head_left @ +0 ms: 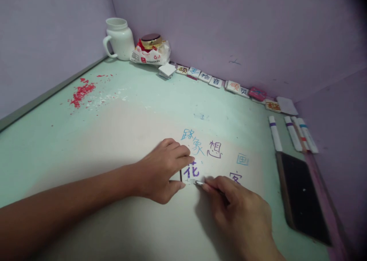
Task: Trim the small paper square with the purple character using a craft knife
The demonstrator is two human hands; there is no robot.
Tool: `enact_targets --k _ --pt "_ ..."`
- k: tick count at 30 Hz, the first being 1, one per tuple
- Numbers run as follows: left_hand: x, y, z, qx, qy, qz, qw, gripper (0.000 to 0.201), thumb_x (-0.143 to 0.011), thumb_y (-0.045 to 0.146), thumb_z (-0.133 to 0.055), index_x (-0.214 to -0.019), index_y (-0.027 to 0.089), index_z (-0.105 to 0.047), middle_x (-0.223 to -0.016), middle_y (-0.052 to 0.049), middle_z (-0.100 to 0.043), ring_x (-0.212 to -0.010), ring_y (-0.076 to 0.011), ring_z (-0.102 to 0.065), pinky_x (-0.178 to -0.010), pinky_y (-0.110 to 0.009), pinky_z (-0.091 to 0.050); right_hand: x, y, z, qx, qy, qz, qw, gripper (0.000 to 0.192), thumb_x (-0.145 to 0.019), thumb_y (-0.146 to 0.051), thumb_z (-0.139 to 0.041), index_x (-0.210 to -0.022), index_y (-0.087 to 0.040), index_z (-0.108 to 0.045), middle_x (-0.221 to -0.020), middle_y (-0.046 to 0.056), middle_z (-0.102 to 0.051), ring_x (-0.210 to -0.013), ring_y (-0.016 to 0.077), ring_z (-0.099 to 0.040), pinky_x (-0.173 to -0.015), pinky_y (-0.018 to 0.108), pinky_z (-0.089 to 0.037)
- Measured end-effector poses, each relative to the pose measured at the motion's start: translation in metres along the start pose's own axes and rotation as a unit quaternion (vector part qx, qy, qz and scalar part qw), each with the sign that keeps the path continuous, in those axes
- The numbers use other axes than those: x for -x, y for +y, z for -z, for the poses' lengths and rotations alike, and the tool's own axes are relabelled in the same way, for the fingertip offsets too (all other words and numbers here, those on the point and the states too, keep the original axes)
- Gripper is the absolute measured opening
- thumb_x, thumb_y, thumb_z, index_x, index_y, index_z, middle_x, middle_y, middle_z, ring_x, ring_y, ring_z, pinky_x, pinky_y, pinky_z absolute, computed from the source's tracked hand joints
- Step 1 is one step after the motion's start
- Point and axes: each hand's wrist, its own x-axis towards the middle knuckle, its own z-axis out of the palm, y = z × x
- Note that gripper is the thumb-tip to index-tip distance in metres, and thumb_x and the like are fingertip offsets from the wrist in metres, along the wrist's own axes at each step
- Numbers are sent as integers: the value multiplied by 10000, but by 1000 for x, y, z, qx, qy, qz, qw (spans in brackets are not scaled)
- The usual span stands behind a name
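**Carving a little tile on a scribbled-on table**

Lower right of the frame, the right hand (243, 215) pinches a thin metal-tipped tool (200, 183), tip touching a small white square tile (190, 172) with a purple 花 on it. The left hand (160, 171) pins that tile between thumb and fingers, dead centre. The pale green table (57, 146) is smooth, with 路, 象, 想, 画 inked right on it. Right side: a glossy black phone (304, 196) and white marker pens (292, 133). Further back, a row of lettered tiles (212, 79), red crumbs (82, 93), a white ceramic mug (119, 39).
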Motion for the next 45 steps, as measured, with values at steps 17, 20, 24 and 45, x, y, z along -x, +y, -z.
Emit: enact_targets --k 17,20,24,45 --pt "0 -2 -2 -1 11 -9 1000 446 -752 226 -581 -1183 114 -561 -1077 -138 -586 -966 -280 -523 -939 -474 -369 5 -7 -1 21 19 -9 1000 336 -919 -338 -447 -690 -244 -674 -572 -30 -655 -457 123 -561 -460 255 -292" --pt "0 -1 -2 4 12 -8 1000 435 -746 216 -590 -1159 82 -580 -1043 -146 -585 -951 -277 -528 -934 -470 -370 6 2 -1 -11 15 41 999 283 -925 -308 -465 -762 -242 -687 -610 -40 -672 -478 112 -582 -456 246 -309" --pt "0 0 -2 13 19 -12 1000 453 -724 194 -597 -1151 42 -594 -1005 -146 -570 -926 -272 -522 -913 -465 -375 9 12 5 -101 -20 42 994 264 -943 -321 -455 -822 -241 -677 -643 -50 -677 -520 101 -605 -492 223 -359" --pt "-1 0 0 12 4 -5 1000 461 -717 198 -633 -1154 51 -610 -1010 -138 -580 -932 -270 -525 -935 -450 -373 -9 12 22 28 -53 156 986 320 -942 -296 -403 -704 -265 -615 -533 -72 -625 -404 118 -574 -397 266 -325"
